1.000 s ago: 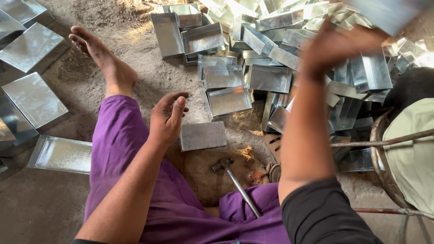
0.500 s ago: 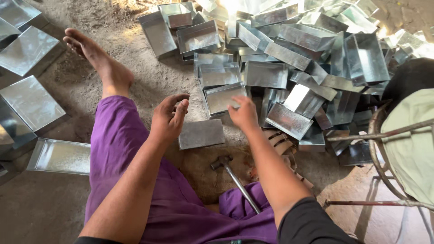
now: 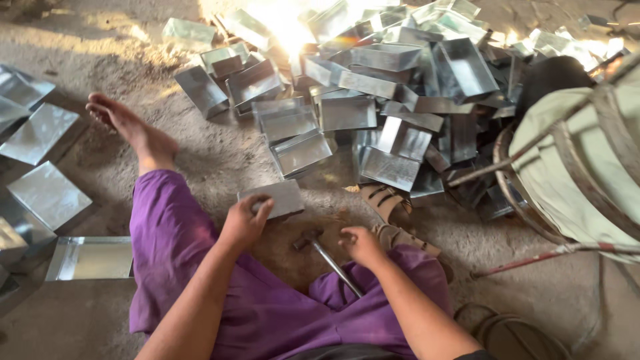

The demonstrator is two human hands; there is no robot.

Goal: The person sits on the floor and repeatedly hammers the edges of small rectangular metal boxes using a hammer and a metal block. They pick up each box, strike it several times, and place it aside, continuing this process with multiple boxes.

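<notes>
Head-camera view down onto a seated person in purple trousers (image 3: 173,233), legs spread on a dusty concrete floor (image 3: 220,160). Left bare foot (image 3: 127,127) stretched out to the upper left, toes pointing away.

Left hand (image 3: 245,223) resting on the near left corner of a small flat rectangular grey sheet-metal piece (image 3: 273,198), fingers curled over its edge, gripping it. Metal piece lying on the floor between the legs, just ahead of the left knee.

Right hand (image 3: 362,245) loosely curled, palm down, holding nothing, just beside the head of a small steel hammer with a thin metal handle (image 3: 325,255). Hammer lying on the ground between the thighs, head pointing away, handle running back toward the body. Contact between fingers and hammer not clear enough to tell.

Beyond the hands, a large heap of shiny open rectangular sheet-metal trays (image 3: 393,87), tumbled at every angle, bright glare on the far ones. Nearest tray of the heap just past the gripped piece. Brown strapped sandal (image 3: 387,203) on the floor beside the right knee, at the foot of the heap.

At left, several flat folded sheet-metal boxes (image 3: 47,193) laid out apart from the heap. At right, part of a rusty round metal frame with pale cloth (image 3: 573,160).
</notes>
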